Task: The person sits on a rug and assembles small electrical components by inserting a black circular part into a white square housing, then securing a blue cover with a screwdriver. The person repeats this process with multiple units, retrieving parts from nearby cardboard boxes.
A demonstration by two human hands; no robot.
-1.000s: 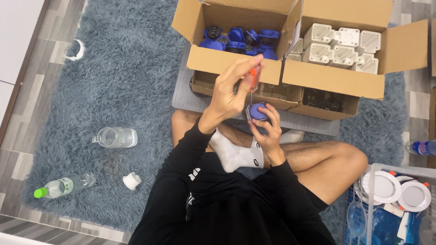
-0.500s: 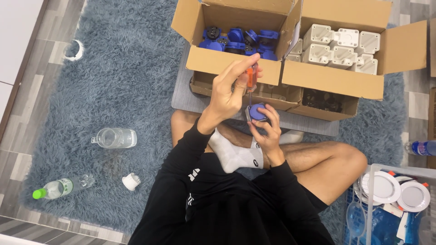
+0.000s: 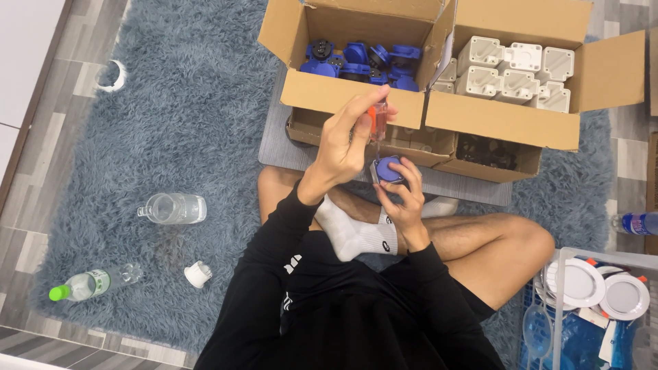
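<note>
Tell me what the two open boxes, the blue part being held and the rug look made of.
Boxes: brown corrugated cardboard, matte, with folded flaps. Blue part in the right hand: probably moulded plastic, even colour, slight sheen. Rug: grey-blue shaggy pile, likely synthetic fibre.

You had two open cardboard boxes (image 3: 356, 103) before you, two plastic bottles (image 3: 92, 282) at your left, a third bottle (image 3: 636, 223) at your right, one clear jar (image 3: 173, 208), and two round white lamps (image 3: 582, 282).
</note>
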